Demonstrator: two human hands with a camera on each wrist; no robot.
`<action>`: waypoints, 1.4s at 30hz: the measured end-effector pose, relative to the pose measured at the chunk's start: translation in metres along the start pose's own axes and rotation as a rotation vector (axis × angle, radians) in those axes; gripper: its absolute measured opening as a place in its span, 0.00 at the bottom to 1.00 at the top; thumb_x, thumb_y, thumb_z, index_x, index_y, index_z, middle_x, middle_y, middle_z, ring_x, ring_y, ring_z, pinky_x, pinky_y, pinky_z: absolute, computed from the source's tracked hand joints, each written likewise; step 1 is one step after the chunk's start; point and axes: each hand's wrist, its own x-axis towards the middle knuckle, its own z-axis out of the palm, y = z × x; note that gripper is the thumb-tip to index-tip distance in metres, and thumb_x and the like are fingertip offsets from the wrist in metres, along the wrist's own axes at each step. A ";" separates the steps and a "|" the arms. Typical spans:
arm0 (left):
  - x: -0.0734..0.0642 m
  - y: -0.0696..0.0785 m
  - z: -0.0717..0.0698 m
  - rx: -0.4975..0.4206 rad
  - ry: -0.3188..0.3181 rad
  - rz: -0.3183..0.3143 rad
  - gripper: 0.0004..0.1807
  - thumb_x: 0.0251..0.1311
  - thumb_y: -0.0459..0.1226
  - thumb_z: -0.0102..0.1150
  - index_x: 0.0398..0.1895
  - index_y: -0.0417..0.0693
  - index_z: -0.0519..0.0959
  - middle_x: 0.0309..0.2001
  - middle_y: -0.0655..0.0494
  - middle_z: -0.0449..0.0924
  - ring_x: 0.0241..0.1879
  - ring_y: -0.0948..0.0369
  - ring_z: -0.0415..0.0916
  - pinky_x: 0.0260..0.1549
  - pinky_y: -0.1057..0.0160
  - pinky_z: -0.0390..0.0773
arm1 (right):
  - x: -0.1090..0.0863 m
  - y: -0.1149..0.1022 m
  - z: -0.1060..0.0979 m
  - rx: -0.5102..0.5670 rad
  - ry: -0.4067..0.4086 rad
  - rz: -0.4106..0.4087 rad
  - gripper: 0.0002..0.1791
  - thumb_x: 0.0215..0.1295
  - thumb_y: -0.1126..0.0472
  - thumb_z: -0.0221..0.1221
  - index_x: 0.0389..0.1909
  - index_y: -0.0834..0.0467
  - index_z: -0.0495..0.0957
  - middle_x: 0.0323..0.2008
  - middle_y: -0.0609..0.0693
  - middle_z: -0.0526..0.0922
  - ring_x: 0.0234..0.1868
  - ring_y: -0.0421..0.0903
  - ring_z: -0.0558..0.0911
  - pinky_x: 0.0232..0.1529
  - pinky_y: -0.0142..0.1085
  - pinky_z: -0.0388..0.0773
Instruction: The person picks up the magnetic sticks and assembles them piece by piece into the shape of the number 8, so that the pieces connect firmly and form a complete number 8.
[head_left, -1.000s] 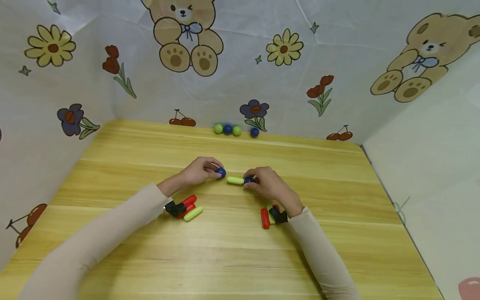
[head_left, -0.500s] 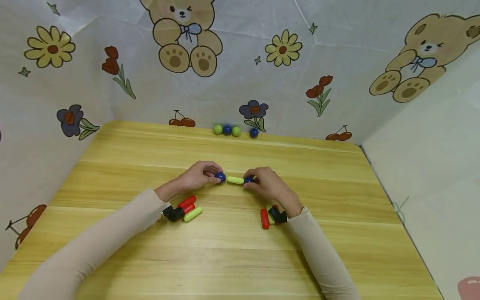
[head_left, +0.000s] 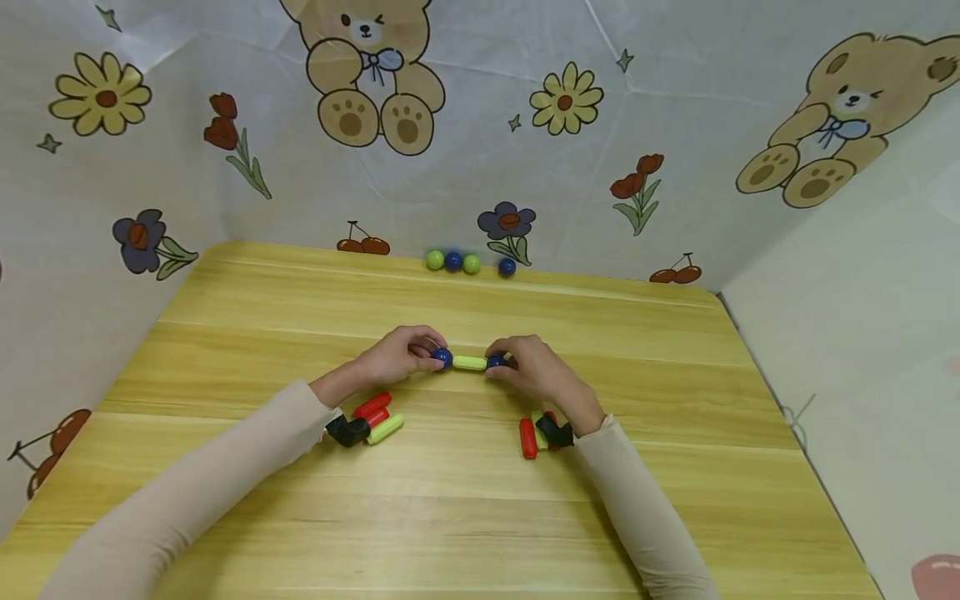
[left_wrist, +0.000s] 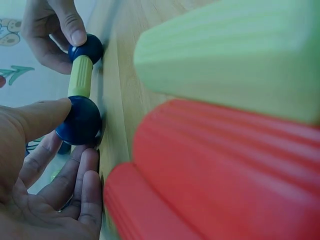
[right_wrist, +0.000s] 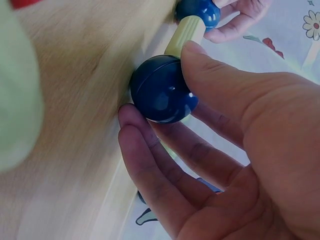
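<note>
My left hand (head_left: pixel 397 354) pinches a glossy dark-blue ball (head_left: pixel 443 358) between thumb and fingers. A second blue ball (right_wrist: pixel 162 90) is gripped by my right hand (head_left: pixel 534 367), whose fingers partly cover it in the head view. Between the two balls lies a short ribbed yellow-green rod (head_left: pixel 469 363). In the left wrist view the rod (left_wrist: pixel 80 77) meets a ball at each end, making one straight piece low over the wooden table (head_left: pixel 450 533).
Near my left wrist lie red rods (head_left: pixel 372 406) and a yellow-green rod (head_left: pixel 386 429). Another red rod (head_left: pixel 528 438) and a yellow-green one (head_left: pixel 540 437) lie by my right wrist. Green balls (head_left: pixel 435 260) and blue balls (head_left: pixel 507 267) line the back edge, before a printed cloth (head_left: pixel 300 192).
My left hand has come slightly toward me, bringing its blue ball against the rod's left end, where a gap was before. My right hand has stayed nearly still.
</note>
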 end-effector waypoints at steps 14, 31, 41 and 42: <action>-0.008 0.000 -0.001 0.006 0.024 -0.008 0.20 0.71 0.36 0.63 0.62 0.39 0.76 0.57 0.41 0.79 0.55 0.48 0.77 0.55 0.53 0.77 | -0.002 0.000 -0.002 0.001 -0.004 0.006 0.18 0.70 0.61 0.66 0.58 0.60 0.82 0.51 0.55 0.85 0.44 0.48 0.83 0.51 0.45 0.81; -0.064 -0.010 -0.029 0.181 -0.022 -0.005 0.18 0.70 0.39 0.64 0.59 0.40 0.79 0.53 0.45 0.80 0.47 0.54 0.78 0.49 0.56 0.79 | -0.002 0.002 0.000 -0.002 0.019 0.000 0.18 0.71 0.61 0.66 0.58 0.62 0.81 0.50 0.56 0.85 0.45 0.50 0.84 0.50 0.45 0.82; -0.092 -0.011 -0.032 0.117 -0.073 0.003 0.12 0.70 0.35 0.62 0.53 0.41 0.79 0.48 0.45 0.78 0.40 0.55 0.74 0.37 0.59 0.75 | -0.001 0.007 -0.003 0.019 0.005 0.008 0.18 0.71 0.61 0.65 0.58 0.61 0.82 0.53 0.57 0.85 0.46 0.50 0.86 0.51 0.45 0.83; -0.093 -0.012 -0.032 0.112 -0.074 0.003 0.12 0.70 0.34 0.62 0.53 0.41 0.79 0.48 0.45 0.78 0.40 0.55 0.73 0.37 0.59 0.75 | -0.001 0.006 -0.003 0.021 0.001 0.009 0.18 0.71 0.61 0.65 0.58 0.62 0.82 0.52 0.57 0.85 0.46 0.51 0.86 0.51 0.45 0.83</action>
